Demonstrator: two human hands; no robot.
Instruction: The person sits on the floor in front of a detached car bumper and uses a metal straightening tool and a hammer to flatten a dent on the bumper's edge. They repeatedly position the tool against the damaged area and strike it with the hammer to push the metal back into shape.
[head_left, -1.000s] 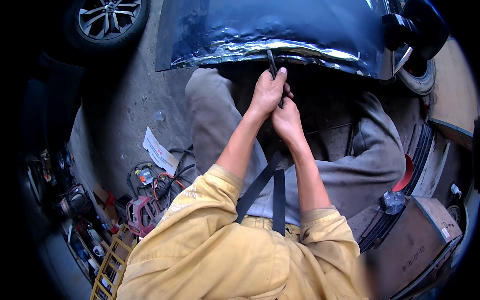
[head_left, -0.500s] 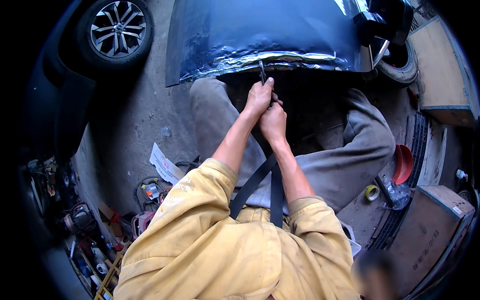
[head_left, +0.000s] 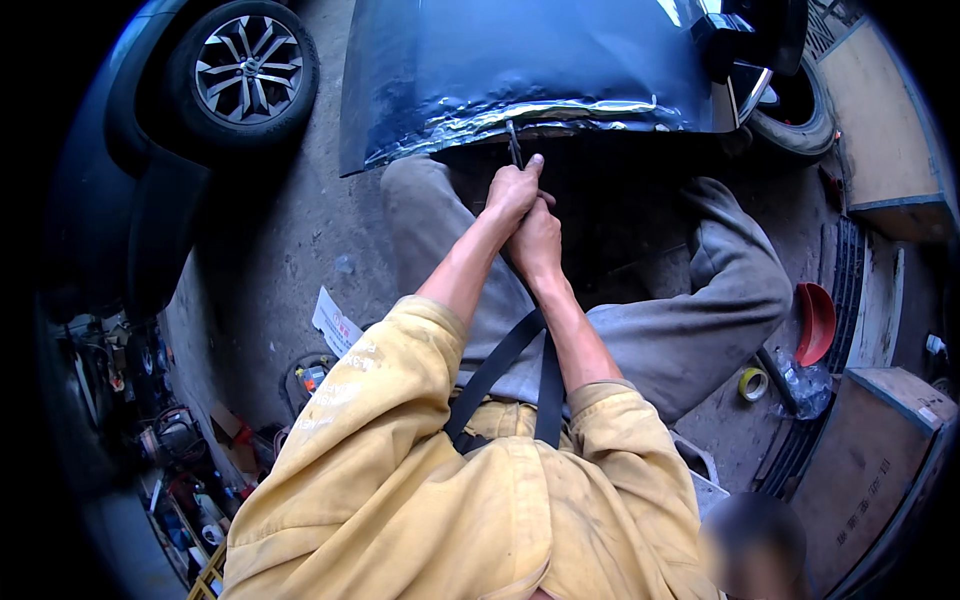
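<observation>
A blue car body panel (head_left: 540, 55) stands in front of me, its near edge crumpled and shiny like bare metal. The jaws of a dark pliers-like tool (head_left: 514, 143) meet that edge near its middle. My left hand (head_left: 513, 190) is wrapped round the tool, with its thumb pointing up along it. Just below, my right hand (head_left: 538, 238) is closed on the same tool, pressed against the left one. Both fists cover the handles, so their shape is hidden.
A car wheel (head_left: 249, 70) stands at the far left. Wooden crates (head_left: 890, 120) line the right side, near a red bowl-like piece (head_left: 815, 324) and a yellow tape roll (head_left: 752, 384). Cluttered tools (head_left: 180, 440) lie at lower left. A person's head (head_left: 752, 540) shows at lower right.
The whole view has shifted slightly. Both hands and the tool appear a little further left, with the tool tilted slightly more. The grip on it is the same.
</observation>
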